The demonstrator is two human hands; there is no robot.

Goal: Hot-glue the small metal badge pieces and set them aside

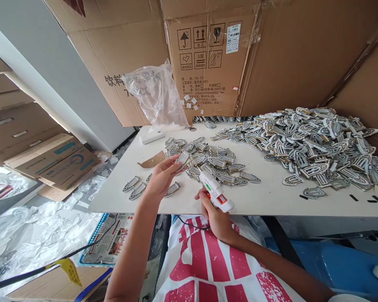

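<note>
Between the fingers of my left hand (161, 176) is a small arched, window-like frame piece (184, 158), held above the table. My right hand (216, 218) is wrapped round a white hot glue gun (214, 192) with an orange part and a green label; its nozzle points up and left, close to the held piece. Behind and below both hands lies a loose heap of similar arched pieces (220, 161). Several separate pieces (137, 191) lie at the left, by my left wrist. Whether glue is on the held piece cannot be made out.
A large pile of arched pieces (318, 147) covers the table's right side. Cardboard walls (204, 92) stand behind. A clear plastic bag (157, 94), a white box-like object (151, 136) and a torn cardboard scrap (151, 160) are at the left. A cord (192, 225) hangs near my lap.
</note>
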